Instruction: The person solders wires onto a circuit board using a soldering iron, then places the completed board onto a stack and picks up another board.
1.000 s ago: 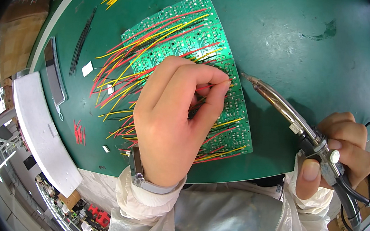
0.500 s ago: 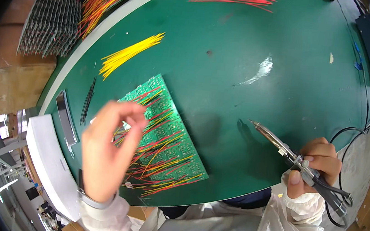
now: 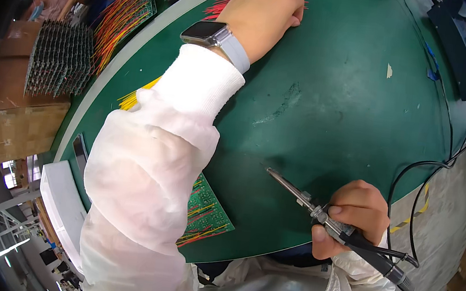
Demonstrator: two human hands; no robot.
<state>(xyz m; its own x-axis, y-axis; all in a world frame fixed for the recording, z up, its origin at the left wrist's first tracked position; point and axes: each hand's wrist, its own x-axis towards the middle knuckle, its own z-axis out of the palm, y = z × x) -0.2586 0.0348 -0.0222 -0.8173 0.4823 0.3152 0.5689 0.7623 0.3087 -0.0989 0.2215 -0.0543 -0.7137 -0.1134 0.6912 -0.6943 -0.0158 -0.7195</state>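
Matt green table mat (image 3: 334, 117), shiny metal soldering iron (image 3: 291, 188), white cloth sleeve (image 3: 151, 153)

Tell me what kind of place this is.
Most likely an electronics assembly workshop: the right hand holds a soldering iron, a green circuit board threaded with wires lies on the green mat, and more boards are racked nearby.

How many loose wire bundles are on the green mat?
2. Red wires at the far edge under the left hand; yellow wires left of the sleeve, partly hidden. More may lie under the arm.
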